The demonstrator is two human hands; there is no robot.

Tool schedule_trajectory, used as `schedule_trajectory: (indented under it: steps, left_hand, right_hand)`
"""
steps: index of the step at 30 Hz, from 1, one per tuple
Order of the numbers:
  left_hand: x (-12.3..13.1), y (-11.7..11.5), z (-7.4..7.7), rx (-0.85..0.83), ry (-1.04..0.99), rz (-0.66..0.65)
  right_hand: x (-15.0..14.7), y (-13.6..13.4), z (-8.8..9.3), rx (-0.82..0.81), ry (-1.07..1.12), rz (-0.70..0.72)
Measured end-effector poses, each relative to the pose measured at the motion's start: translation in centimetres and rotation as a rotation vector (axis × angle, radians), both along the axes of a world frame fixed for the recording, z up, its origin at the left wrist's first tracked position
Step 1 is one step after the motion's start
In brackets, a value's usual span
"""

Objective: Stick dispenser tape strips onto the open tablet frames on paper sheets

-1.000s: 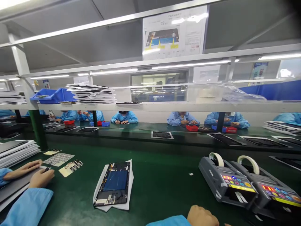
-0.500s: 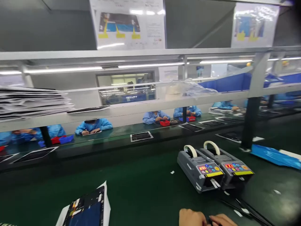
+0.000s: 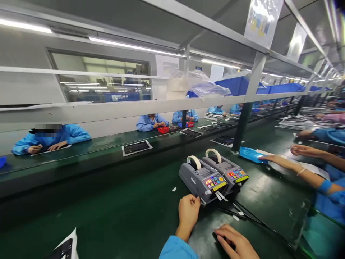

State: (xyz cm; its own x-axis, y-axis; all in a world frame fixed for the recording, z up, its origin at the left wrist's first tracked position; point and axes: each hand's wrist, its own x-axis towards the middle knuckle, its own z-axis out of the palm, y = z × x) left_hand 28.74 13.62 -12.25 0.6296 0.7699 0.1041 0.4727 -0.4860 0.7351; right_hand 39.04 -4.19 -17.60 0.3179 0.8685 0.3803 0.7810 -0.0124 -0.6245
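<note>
My left hand (image 3: 189, 215) has its fingers curled in, close to the front corner of the left grey tape dispenser (image 3: 195, 181). Anything inside those fingers is hidden. Nearer to me, at the bottom edge, my right hand (image 3: 237, 241) is closed around a small black object (image 3: 215, 235), of which only the end shows. White tape strips (image 3: 221, 196) stick out of the left dispenser's front. A second tape dispenser (image 3: 229, 171) stands beside it, its display lit red as well. Black cables (image 3: 258, 219) run along the bench from the dispensers.
A co-worker's hand (image 3: 265, 158) touches a blue packet (image 3: 249, 154) at the right. A dark device panel on white sheeting (image 3: 70, 244) lies bottom left. A shelf post (image 3: 239, 126) rises behind the dispensers. Panels (image 3: 137, 147) lie on the line beyond, with seated workers (image 3: 54, 138) behind.
The view has swung to the right, bringing co-workers' arms into sight. My hands, close together before, are now apart, the left one up by the dispenser.
</note>
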Motion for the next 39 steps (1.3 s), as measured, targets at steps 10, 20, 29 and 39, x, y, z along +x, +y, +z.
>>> schedule_trajectory:
  steps: [10, 20, 29, 39]
  left_hand:
    - [-0.8, -3.2, 1.4, 0.044, 0.12, -0.085]
    - [-1.4, -4.4, 1.4, 0.174, 0.286, -0.348]
    - [-1.3, -4.5, 1.2, 0.298, 0.278, -0.381]
    - [-1.3, -4.2, 0.8, 0.305, 0.275, -0.421]
  right_hand:
    - [-0.6, -0.1, 0.7, -0.007, 0.144, -0.02]
    - [3.4, 0.0, 4.3, -0.073, 0.736, -0.189]
    - [6.8, 2.8, 6.2, -0.112, 0.908, -0.16]
    - [8.0, 3.1, 4.9, -0.118, 0.88, -0.119]
